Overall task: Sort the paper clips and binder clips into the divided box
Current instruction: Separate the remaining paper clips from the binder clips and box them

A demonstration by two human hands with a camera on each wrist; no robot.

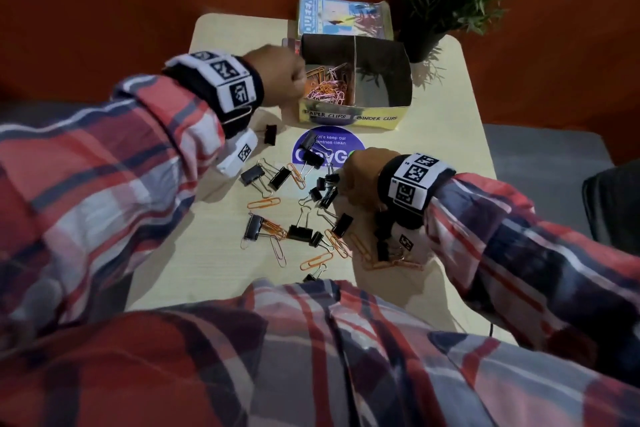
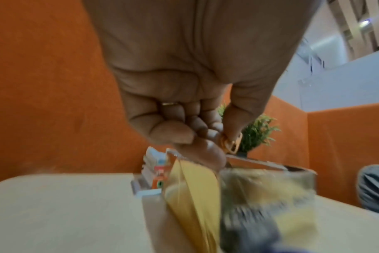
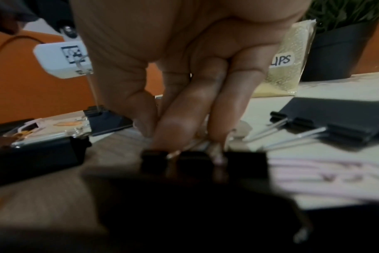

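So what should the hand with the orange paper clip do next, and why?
Probably let go. The left hand sits at the rim of the divided box, over the compartment labelled paper clips, and pinches an orange paper clip in its grip. Other paper clips already lie in that compartment, so dropping it there likely sorts it correctly.

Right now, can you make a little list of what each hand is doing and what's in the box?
left hand: over the box's left side, pinching an orange paper clip
right hand: down in the pile, fingertips on a black binder clip; grip unclear
divided box: paper clips in the left part; the right part looks empty
table: binder clips and paper clips mixed, unsorted
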